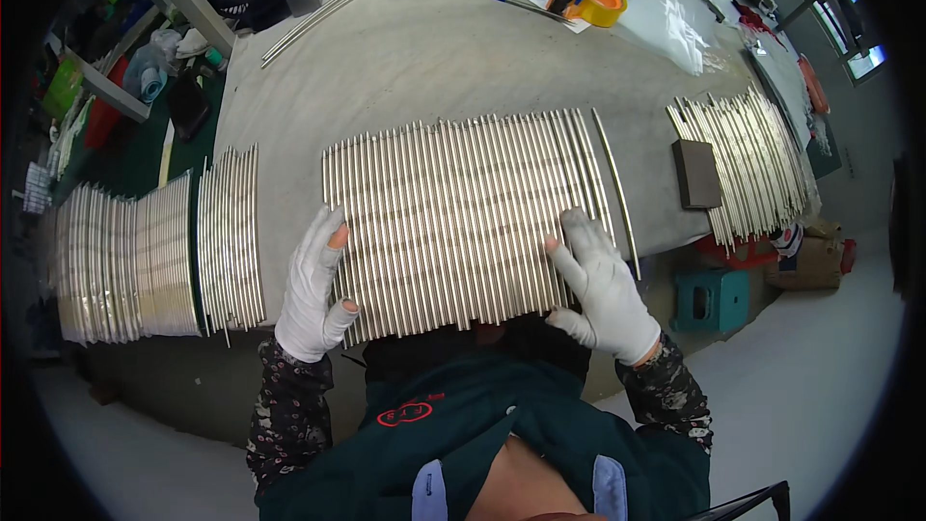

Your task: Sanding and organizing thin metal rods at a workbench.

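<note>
A wide row of thin silvery metal rods (453,222) lies side by side on the grey-covered table (434,58), their near ends at the front edge. Against the row's left side rests my left hand (311,294), in a white glove with bare thumb and fingertip, its fingers apart. My right hand (610,299), gloved likewise, has its fingers spread over the rods at the right side. Neither hand has closed round a rod. Just right of the row, a single rod (616,188) lies apart at a slight slant.
More rods (230,241) and wrapped-looking bundles (96,260) lie at the left. At the right, a brown block (695,174) sits against another rod pile (757,169). Farther back are a few loose rods (313,21), a pen (526,8) and a tape dispenser (588,0). A teal stool (712,301) stands below.
</note>
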Demonstrator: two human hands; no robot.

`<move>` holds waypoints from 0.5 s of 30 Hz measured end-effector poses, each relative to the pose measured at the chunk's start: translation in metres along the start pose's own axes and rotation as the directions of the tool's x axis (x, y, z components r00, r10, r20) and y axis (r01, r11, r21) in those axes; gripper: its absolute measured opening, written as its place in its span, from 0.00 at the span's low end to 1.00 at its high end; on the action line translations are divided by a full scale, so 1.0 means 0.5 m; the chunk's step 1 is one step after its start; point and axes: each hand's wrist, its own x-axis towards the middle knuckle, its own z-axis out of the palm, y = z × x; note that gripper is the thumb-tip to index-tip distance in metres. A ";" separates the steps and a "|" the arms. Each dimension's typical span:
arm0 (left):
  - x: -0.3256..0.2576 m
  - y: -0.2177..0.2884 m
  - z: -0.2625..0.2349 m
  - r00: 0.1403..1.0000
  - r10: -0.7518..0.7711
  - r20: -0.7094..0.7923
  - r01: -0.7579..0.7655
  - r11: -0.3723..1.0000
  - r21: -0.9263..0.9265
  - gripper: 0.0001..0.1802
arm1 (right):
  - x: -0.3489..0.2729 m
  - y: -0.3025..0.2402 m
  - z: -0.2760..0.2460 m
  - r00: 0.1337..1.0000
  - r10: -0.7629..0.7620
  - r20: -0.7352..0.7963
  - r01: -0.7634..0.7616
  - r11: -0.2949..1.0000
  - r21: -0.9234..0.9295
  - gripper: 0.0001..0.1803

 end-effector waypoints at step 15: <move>0.000 0.000 0.005 0.999 -0.044 -0.026 0.044 0.999 0.018 0.44 | -0.075 0.040 -0.020 0.977 0.199 -0.077 -0.208 0.968 -0.140 0.43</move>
